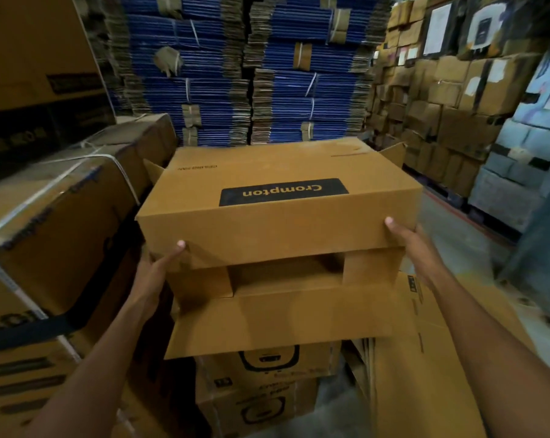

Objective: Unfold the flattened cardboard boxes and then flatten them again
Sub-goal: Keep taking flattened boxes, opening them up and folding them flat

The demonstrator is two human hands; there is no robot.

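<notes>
box held between left hand and right hand; fingers seemingly underneath

Unfolded cardboard box, black "Crompton" label upside down on its top face. Near left corner gripped by left hand, near right corner by right hand; thumbs lie on the near face, fingers hidden. Open flaps below. Strapped cartons left of box; blue flattened stacks behind it; flat sheets lower right.
</notes>
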